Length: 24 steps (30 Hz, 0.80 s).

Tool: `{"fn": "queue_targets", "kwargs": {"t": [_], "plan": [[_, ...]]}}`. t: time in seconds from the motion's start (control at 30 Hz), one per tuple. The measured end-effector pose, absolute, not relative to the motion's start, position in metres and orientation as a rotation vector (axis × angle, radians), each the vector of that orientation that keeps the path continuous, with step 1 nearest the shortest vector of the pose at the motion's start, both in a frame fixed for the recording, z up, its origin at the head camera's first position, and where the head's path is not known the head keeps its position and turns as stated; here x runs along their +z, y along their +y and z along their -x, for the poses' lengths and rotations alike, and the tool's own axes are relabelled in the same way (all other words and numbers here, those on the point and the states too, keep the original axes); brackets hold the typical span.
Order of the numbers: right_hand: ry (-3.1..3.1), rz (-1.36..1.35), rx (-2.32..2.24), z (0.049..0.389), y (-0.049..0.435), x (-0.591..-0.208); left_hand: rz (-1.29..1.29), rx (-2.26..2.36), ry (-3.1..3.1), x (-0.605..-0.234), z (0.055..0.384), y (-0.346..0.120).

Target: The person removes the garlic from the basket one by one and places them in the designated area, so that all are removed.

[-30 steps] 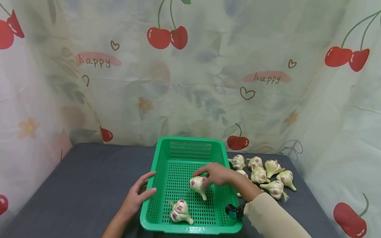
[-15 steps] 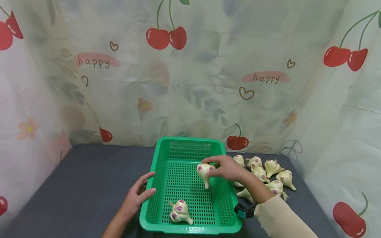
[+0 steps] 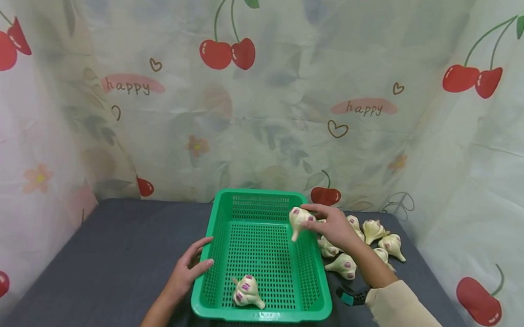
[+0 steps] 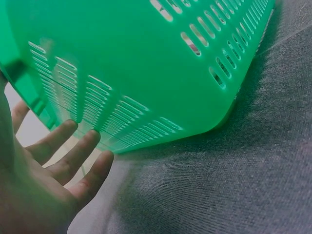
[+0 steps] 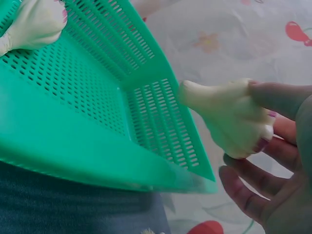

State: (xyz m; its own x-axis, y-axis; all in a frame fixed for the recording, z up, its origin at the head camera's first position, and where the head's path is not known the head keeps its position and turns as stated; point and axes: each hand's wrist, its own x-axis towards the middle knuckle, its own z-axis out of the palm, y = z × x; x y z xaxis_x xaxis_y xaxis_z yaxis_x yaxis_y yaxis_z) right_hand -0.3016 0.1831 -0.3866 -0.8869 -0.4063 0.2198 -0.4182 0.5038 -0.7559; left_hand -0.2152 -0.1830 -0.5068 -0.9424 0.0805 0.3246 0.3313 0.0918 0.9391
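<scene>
My right hand point(image 3: 336, 228) pinches a garlic bulb point(image 3: 301, 220) between thumb and fingers over the right rim of a green plastic basket point(image 3: 220, 315). In the right wrist view this held garlic bulb point(image 5: 229, 114) has its stem pointing toward the basket wall, its root end among the fingers. Another garlic bulb point(image 3: 248, 292) lies inside the basket near its front. My left hand point(image 3: 189, 266) is at the basket's left side, thumb and index fingertip right at the rim. In the left wrist view the other fingers point(image 4: 80, 153) extend loosely beside the basket's slotted outer wall.
Several more garlic bulbs point(image 3: 342, 266) lie to the right of the basket, some partly hidden by my right forearm. A dark cloth point(image 3: 111, 264) covers the table. Curtains point(image 3: 271, 108) printed with cherries stand at the back and both sides.
My right hand has lifted the garlic bulb from over the basket's middle and carried it back and right to the rim. The left hand and the other bulb in the basket stay put.
</scene>
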Motion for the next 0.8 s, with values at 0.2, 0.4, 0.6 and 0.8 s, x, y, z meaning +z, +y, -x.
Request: {"fn": "queue_targets", "kwargs": {"t": [0.2,0.4,0.6,0.8], "plan": [[-2.619,-0.622,1.398,0.298,0.198,-0.389,0.425,-1.979,-2.16,-0.509,0.216,-0.183],[-2.527,-0.578,1.392,0.295,0.213,-0.393,0.413,-1.981,-2.157,-0.508,0.216,-0.183],[-2.487,-0.49,1.354,0.287,0.227,-0.396,0.421,-1.985,-2.159,-0.509,0.216,-0.183],[-2.459,-0.389,1.262,0.28,0.242,-0.402,0.415,-1.978,-2.171,-0.509,0.216,-0.183]]}}
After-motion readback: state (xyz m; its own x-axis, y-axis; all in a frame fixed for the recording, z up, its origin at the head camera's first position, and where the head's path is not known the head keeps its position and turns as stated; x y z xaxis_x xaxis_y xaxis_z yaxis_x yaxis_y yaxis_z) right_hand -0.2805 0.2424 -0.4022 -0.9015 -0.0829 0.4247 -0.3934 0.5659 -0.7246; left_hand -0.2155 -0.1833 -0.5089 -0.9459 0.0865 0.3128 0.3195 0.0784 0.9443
